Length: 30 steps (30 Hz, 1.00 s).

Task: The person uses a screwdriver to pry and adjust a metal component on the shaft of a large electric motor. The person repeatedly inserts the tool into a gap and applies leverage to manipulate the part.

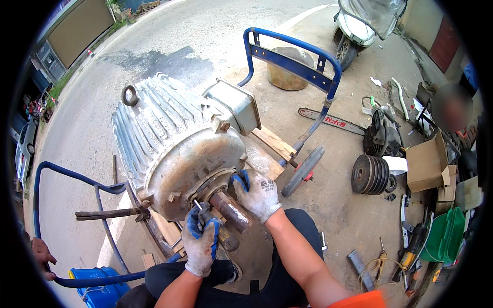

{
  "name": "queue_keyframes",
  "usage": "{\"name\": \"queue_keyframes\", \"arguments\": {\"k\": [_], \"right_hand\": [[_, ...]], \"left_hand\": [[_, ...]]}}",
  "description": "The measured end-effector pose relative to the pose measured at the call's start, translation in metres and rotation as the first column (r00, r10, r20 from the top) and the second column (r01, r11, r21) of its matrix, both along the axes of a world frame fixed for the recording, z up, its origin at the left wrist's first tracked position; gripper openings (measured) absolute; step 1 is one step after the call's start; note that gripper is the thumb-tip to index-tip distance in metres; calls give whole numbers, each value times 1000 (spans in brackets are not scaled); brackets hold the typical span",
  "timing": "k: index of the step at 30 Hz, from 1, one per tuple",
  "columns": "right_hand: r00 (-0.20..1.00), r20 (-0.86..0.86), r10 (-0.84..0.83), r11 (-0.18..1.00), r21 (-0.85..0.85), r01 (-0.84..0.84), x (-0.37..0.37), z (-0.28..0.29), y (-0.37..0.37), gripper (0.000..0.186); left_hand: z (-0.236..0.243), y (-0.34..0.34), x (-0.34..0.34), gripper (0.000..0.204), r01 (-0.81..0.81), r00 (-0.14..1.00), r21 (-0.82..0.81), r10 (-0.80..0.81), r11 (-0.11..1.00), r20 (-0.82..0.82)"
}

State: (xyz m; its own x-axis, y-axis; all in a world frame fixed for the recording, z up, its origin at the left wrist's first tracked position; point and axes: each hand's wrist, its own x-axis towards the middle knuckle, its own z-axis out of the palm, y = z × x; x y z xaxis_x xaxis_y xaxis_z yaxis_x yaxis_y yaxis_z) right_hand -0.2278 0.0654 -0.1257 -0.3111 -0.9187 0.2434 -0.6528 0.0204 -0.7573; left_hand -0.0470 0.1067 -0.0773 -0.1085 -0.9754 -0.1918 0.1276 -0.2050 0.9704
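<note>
Daylight lit a grey road [226, 28] with a dark patch [181, 62]. A tan shutter [81, 32] and pale car [25, 150] stood left; a scooter [355, 30], wall [422, 21] and red door [443, 43] upper right.

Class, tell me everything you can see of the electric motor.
The electric motor looks like painted metal, silver-grey, with rusty patches. Its body is ribbed, with a lifting ring, terminal box and rounded end cover. It sits on a blue cart, its brown, worn shaft pointing toward the wearer. The gloved left grip and right grip flank the shaft; contact is unclear.
</note>
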Motion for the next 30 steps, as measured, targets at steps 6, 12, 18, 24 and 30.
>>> {"name": "queue_keyframes", "arguments": {"k": [6,12,18,24,30], "right_hand": [[1000,-14,2,992,-125,-4,-2,-10,2,30],[997,-72,-12,996,-84,6,-2,-6,-3,28],[999,-39,-13,998,-60,11,-2,0,1,29],[997,-76,-18,999,-29,16,-1,-6,-1,34],[998,-66,21,997,82,-16,-2,6,-2,29]], "left_hand": [[4,1,-3,36,-23,1000,-28,22,999,-12],[-6,-2,1,39,23,1000,-67,-24,998,-9],[-8,-2,2,42,19,999,-47,-20,999,-27],[-13,-2,3,43,12,1000,-49,-13,999,-27],[-12,-3,4,43,7,1000,-59,-7,998,-12]]}}
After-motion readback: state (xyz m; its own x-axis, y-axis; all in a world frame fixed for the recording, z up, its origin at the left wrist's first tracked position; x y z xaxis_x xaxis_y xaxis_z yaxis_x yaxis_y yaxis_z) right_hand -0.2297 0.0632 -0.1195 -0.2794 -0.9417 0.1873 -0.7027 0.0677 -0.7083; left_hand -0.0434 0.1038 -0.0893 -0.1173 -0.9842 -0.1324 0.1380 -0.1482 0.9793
